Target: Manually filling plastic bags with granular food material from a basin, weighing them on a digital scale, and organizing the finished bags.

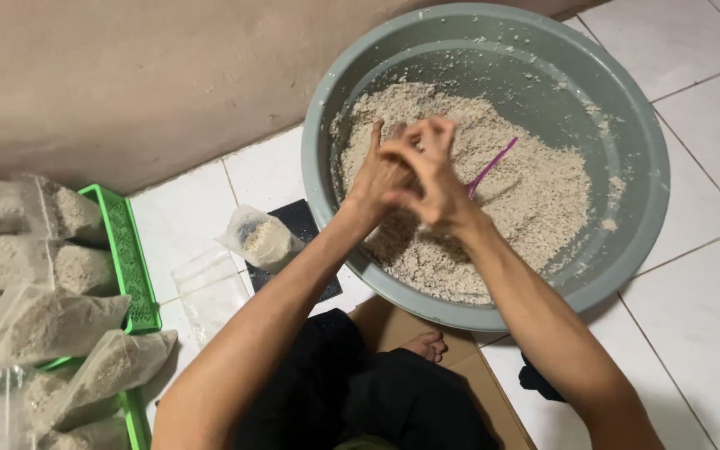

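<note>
My left hand (379, 173) and my right hand (433, 177) are pressed together above a big grey basin (627, 125), fingers interlaced and rubbing. Neither holds anything that I can see. Pale grainy crumbly mix (535, 192) fills the basin's bottom. A thin purple handle (493, 165) sticks out of the mix just right of my right hand. Both forearms reach up from the bottom of the view over my black-clad lap.
A small filled clear bag (262, 237) rests on a dark flat scale (303, 223) left of the basin. An empty clear bag (208, 287) lies on the white tiles. A green tray (131, 258) at left holds several filled bags (39, 321). A tan wall runs behind.
</note>
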